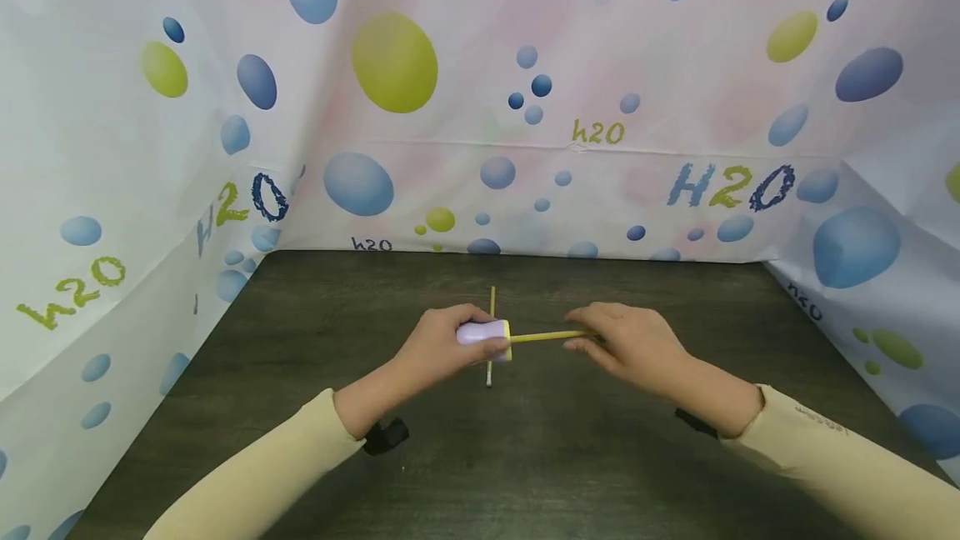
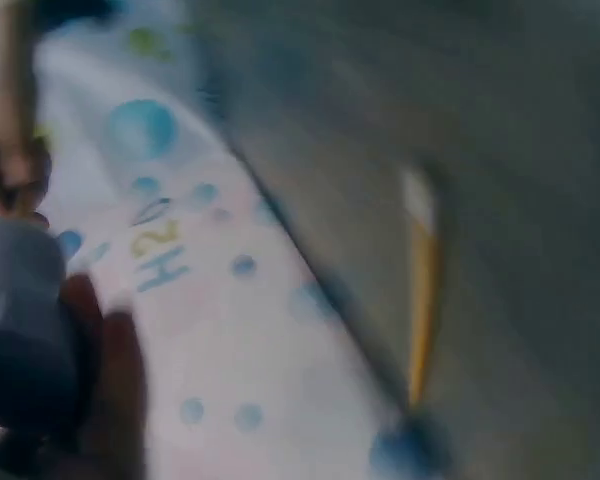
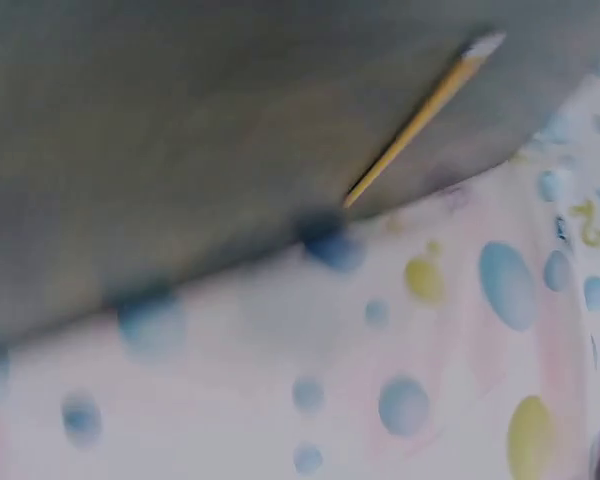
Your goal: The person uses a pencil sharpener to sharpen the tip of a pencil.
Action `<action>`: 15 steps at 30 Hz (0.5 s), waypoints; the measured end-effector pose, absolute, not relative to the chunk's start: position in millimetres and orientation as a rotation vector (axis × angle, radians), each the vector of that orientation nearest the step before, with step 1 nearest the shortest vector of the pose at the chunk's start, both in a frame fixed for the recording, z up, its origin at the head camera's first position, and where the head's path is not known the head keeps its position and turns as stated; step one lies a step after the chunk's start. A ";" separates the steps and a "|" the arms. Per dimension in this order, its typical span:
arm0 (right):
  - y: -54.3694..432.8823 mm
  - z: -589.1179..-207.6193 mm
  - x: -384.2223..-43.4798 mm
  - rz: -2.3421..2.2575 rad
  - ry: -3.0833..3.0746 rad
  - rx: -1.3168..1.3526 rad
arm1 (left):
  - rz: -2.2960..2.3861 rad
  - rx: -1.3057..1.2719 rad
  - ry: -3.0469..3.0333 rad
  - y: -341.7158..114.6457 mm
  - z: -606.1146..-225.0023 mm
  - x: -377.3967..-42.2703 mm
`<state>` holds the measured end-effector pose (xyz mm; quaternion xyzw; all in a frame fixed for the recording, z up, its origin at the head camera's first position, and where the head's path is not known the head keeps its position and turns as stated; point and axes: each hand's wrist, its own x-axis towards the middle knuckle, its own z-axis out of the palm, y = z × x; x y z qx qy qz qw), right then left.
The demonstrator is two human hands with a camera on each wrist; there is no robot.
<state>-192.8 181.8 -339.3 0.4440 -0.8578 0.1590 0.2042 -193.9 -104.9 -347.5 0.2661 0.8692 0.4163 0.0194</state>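
sleeves [image 1: 262, 473] nearest; left hand [image 1: 435, 348] grips purple container [image 1: 480, 332], right hand [image 1: 633, 344] pinches yellow stick [image 1: 543, 337], seemingly inserting; next needs steady aim.

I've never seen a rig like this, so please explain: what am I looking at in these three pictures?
There's no robot, just a person working bare-handed. The wide picture comes from a camera worn on the head; the two blurrier ones come from one camera on each wrist. The left hand holds a lavender object with a yellow rim; the right hand holds a yellow stick that reaches that rim. A second yellow stick, whitish at one end, lies on the dark table.
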 end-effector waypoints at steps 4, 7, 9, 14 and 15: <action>180.4 -348.9 -198.2 0.030 -1.738 1.176 | 1.495 0.377 2.223 -103.4 -339.1 -199.3; 179.2 -352.4 -194.4 0.031 -1.745 1.168 | 1.513 0.393 2.235 -101.1 -340.7 -195.4; 178.6 -351.4 -188.5 0.200 -2.036 1.209 | 1.442 0.597 2.449 -101.0 -344.5 -191.7; 179.6 -337.3 -180.6 1.453 -3.008 1.047 | 0.925 1.741 3.055 -108.7 -353.5 -192.5; 180.2 -333.9 -181.4 1.697 -3.101 0.948 | 0.828 1.968 3.097 -110.6 -354.6 -194.7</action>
